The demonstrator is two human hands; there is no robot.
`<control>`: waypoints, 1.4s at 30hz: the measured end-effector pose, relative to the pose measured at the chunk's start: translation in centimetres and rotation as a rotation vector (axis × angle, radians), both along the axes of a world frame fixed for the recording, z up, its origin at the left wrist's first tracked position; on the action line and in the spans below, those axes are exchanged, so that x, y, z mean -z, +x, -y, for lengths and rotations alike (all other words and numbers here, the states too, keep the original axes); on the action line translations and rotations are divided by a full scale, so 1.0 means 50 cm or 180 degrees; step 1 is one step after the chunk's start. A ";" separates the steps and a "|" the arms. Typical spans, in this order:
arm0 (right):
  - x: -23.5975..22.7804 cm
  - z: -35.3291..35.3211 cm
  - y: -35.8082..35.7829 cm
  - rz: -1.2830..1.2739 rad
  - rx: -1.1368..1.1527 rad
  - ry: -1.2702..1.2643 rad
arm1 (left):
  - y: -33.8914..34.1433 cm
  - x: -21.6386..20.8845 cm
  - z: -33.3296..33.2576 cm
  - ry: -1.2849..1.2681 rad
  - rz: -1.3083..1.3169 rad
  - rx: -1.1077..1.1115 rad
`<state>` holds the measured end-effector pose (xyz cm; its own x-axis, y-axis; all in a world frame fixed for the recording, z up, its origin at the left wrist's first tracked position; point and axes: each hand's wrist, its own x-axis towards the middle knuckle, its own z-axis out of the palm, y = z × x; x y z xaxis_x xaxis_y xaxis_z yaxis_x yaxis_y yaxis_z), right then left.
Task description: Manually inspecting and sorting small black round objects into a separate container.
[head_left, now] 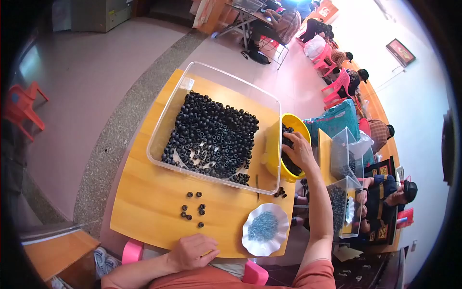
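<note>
My right hand (299, 150) reaches into a yellow bucket (273, 156) at the right of the table. Its fingers look apart and touch the small black ring-like pieces (292, 166) inside; its fingertips are partly hidden. At the table's near edge my left hand (193, 251) rests with loosely bent fingers, a gap between them and nothing visible in it. Beyond it lie several loose black pieces (201, 212). A large clear plastic bin (166, 108) holds many such black pieces (214, 125). Near right, a white scalloped dish (249, 236) contains small blue-grey bits (263, 226).
A thin dark stick (257, 188) and a few black pieces (280, 192) lie between bin and dish. Clear bins (345, 204) stand right of the table, beside a seated co-worker (390, 202). Other people sit along the right wall. A red stool (26, 108) stands far left.
</note>
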<state>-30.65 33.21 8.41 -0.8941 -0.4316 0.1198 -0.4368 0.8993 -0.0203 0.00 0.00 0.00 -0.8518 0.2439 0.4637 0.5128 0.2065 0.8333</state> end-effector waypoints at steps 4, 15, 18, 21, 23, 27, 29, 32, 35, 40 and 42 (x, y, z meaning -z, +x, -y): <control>-0.018 0.015 -0.043 -0.0232 0.0021 -0.0139 | -0.025 0.006 -0.009 0.0042 -0.0120 -0.0041; -0.024 -0.032 0.088 -0.0585 0.0158 -0.1687 | 0.000 0.001 -0.005 0.0093 -0.0019 0.0005; -0.045 -0.045 0.167 -0.0778 -0.0119 -0.1615 | 0.008 0.003 -0.006 0.0039 0.0040 0.0036; -0.035 -0.051 0.264 -0.0694 0.0237 -0.1486 | 0.011 0.008 -0.008 0.0041 0.0083 0.0032; -0.026 -0.013 0.326 -0.0400 0.0216 -0.2016 | 0.015 0.009 -0.010 -0.0068 0.0118 -0.0032; 0.021 0.005 0.431 -0.0022 0.0157 -0.2096 | 0.031 0.012 -0.021 -0.0190 0.0149 0.0075; 0.020 0.054 0.472 -0.0108 -0.0052 -0.1884 | 0.037 0.011 -0.026 -0.0144 0.0009 0.0183; 0.044 0.127 0.517 0.0009 -0.0399 -0.2032 | 0.050 0.012 -0.034 -0.0084 -0.0104 0.0320; 0.077 0.211 0.543 0.0308 -0.0540 -0.2421 | 0.061 0.004 -0.037 -0.0040 -0.0221 0.0511; 0.123 0.317 0.557 0.0468 -0.0502 -0.2085 | 0.074 -0.005 -0.031 0.0113 -0.0397 0.0552; 0.141 0.340 0.555 0.0277 -0.0549 -0.1986 | 0.077 -0.001 -0.036 0.0216 -0.0464 0.0491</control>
<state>-2.92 16.21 1.37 -0.8359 -0.4426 0.3245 -0.5470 0.6242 -0.5578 3.86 1.79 0.06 -0.7296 0.3300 0.5989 0.6499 0.0622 0.7575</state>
